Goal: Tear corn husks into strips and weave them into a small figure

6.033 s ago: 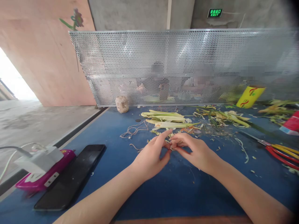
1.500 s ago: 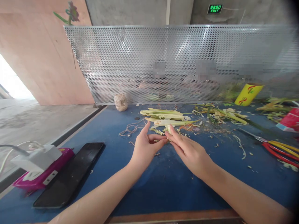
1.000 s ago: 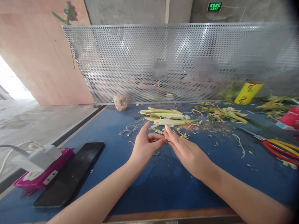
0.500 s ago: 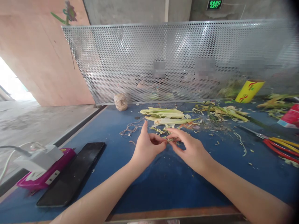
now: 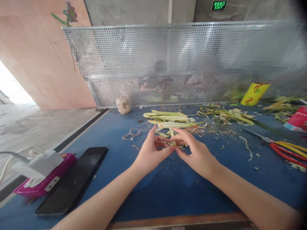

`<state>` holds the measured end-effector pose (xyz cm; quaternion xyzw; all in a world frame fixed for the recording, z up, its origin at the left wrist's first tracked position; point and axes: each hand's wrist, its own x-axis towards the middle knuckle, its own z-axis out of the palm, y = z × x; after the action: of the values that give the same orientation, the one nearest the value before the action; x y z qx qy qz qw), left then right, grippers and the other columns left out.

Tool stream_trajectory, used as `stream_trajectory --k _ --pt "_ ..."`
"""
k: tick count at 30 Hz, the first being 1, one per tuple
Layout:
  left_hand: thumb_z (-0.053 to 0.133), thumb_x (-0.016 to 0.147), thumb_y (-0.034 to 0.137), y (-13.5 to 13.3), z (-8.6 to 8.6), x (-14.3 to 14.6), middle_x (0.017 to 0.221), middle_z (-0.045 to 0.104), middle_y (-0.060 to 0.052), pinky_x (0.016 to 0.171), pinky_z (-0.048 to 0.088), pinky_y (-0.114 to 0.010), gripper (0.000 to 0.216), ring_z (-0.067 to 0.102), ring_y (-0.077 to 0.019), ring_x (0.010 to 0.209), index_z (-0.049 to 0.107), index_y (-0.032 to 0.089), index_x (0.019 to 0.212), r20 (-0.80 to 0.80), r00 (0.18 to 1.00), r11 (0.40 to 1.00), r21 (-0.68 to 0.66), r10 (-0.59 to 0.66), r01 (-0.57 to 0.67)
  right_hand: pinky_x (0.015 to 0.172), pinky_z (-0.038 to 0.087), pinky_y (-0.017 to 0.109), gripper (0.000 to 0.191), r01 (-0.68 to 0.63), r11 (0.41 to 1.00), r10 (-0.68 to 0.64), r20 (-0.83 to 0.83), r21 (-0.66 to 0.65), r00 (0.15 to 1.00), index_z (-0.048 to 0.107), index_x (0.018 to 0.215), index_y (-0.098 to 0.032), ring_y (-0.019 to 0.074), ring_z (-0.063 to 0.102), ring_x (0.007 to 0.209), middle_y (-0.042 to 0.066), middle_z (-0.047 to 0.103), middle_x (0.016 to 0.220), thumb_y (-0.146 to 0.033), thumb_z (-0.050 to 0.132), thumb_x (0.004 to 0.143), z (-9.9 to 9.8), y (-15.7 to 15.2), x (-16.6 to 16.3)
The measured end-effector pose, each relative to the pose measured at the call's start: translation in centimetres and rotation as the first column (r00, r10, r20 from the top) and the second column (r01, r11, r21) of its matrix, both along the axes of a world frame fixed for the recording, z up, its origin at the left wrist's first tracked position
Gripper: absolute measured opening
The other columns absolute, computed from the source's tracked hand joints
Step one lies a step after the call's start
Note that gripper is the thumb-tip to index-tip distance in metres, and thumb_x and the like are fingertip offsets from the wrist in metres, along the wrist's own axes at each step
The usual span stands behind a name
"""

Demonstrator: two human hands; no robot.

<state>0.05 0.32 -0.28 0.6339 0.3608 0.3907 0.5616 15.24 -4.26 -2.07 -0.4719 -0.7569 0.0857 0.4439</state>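
Observation:
In the head view my left hand (image 5: 153, 153) and my right hand (image 5: 195, 151) meet over the middle of the blue table (image 5: 168, 195). Thumbs and fingertips of both pinch a small pale green plant strip (image 5: 174, 143), partly hidden by the fingers. Just beyond them lie long, pale green husk-like leaves (image 5: 168, 117), laid roughly side by side. Thin brown string (image 5: 134, 131) lies in loose loops left of these leaves.
Scissors with red and yellow handles (image 5: 285, 148) lie right, near plant scraps (image 5: 225, 115). A yellow roll (image 5: 255, 94) and a wrapped ball (image 5: 123, 105) stand before the perforated metal screen (image 5: 134, 64); people sit behind it. A phone (image 5: 74, 179) and purple power strip (image 5: 48, 182) are left.
Both hands stay together at nearly the same spot, the left fingertips slightly further right. More of the pale plant strip shows between the fingers. The view has shifted slightly.

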Motion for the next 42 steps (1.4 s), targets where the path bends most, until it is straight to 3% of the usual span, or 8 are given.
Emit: stream_trajectory --k 2,8,17,27,34,42 --pt "0.069 0.061 0.020 -0.1 0.0 0.0 0.089 0.061 -0.006 0.054 0.045 -0.024 0.092 0.057 -0.0126 0.069 0.015 0.015 0.135 0.036 0.999 1.000 -0.005 -0.006 0.006 0.087 0.049 0.035 0.062 -0.024 1.000 0.024 -0.019 -0.008 1.000 0.022 0.133 -0.030 0.0173 0.057 0.100 0.005 0.057 0.112 -0.008 0.046 0.080 -0.1 0.0 0.0" --pt "0.072 0.058 0.014 0.2 0.3 0.0 0.074 0.064 -0.002 0.045 0.043 -0.021 0.094 0.055 -0.0106 0.056 0.017 0.015 0.135 0.133 0.991 0.999 -0.042 -0.020 0.026 0.085 0.049 0.038 0.076 -0.069 0.997 0.072 -0.127 0.031 0.989 0.006 0.137 -0.034 0.0184 0.058 0.097 0.008 0.051 0.119 -0.009 0.050 0.080 -0.7 0.2 -0.2" --pt "0.074 0.055 0.011 0.4 0.7 -0.3 0.075 0.069 -0.005 0.044 0.043 -0.020 0.101 0.057 -0.0111 0.056 0.015 0.013 0.137 0.186 0.983 0.995 -0.096 -0.010 0.028 0.080 0.053 0.036 0.066 -0.147 0.989 0.121 -0.411 -0.032 0.904 0.014 0.134 -0.031 0.0149 0.060 0.085 0.010 0.046 0.117 -0.013 0.049 0.081 0.1 0.8 0.3" --pt "0.073 0.056 0.008 0.4 0.5 -0.4 0.072 0.068 -0.003 0.038 0.041 -0.019 0.101 0.051 -0.0072 0.044 0.013 0.016 0.137 0.103 0.992 0.988 -0.125 -0.077 0.090 0.082 0.051 0.039 0.065 -0.047 0.999 0.047 -0.198 0.002 0.979 0.017 0.134 -0.036 0.0156 0.060 0.085 0.005 0.050 0.105 -0.009 0.045 0.082 0.2 0.6 0.8" --pt "0.071 0.058 0.007 0.4 0.6 -0.2 0.082 0.068 -0.007 0.039 0.042 -0.020 0.098 0.052 -0.0074 0.046 0.013 0.016 0.137 0.079 0.994 0.992 -0.100 -0.069 0.077 0.082 0.051 0.035 0.059 -0.031 0.999 0.021 -0.312 -0.028 0.950 0.025 0.130 -0.030 0.0147 0.061 0.083 0.004 0.050 0.097 -0.009 0.048 0.080 0.3 0.9 0.7" --pt "0.072 0.056 0.010 0.1 0.2 0.0 0.072 0.063 -0.002 0.045 0.047 -0.023 0.088 0.056 -0.0122 0.058 0.026 0.010 0.130 0.153 0.981 0.986 -0.099 -0.116 0.132 0.081 0.052 0.035 0.047 -0.079 0.996 0.063 -0.315 -0.039 0.947 0.035 0.121 -0.027 0.0150 0.060 0.082 0.004 0.050 0.095 -0.011 0.049 0.079 0.2 0.8 0.2"
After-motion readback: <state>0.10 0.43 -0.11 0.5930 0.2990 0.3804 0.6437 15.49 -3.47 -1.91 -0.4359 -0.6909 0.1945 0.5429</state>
